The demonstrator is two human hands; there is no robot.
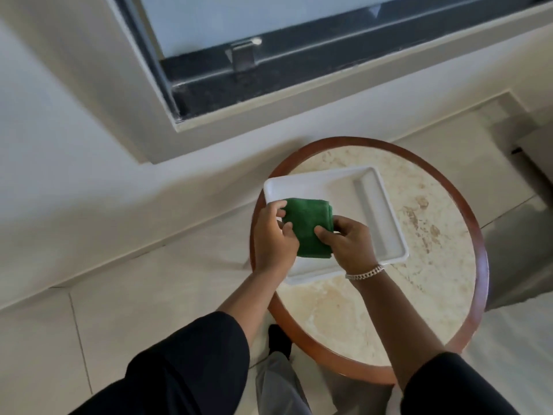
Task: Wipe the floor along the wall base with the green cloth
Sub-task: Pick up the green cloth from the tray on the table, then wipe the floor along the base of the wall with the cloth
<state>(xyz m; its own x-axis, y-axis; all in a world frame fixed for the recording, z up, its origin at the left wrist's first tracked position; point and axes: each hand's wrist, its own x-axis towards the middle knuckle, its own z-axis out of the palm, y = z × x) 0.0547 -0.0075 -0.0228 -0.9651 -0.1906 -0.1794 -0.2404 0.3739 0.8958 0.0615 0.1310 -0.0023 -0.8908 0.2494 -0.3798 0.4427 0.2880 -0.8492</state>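
Note:
A folded green cloth (305, 223) is over the left part of a white tray (374, 223) on a round table. My left hand (273, 238) grips its left edge with thumb and fingers. My right hand (348, 242) pinches its right edge; a silver bracelet sits on that wrist. The wall base (125, 250) runs diagonally to the left of the table, where the pale wall meets the tiled floor (143, 301).
The round table (434, 295) has a marble top and a brown wooden rim, standing close to the wall under a dark-framed window (269, 64). My leg and dark shoe (279, 339) are on the floor by the table's near edge.

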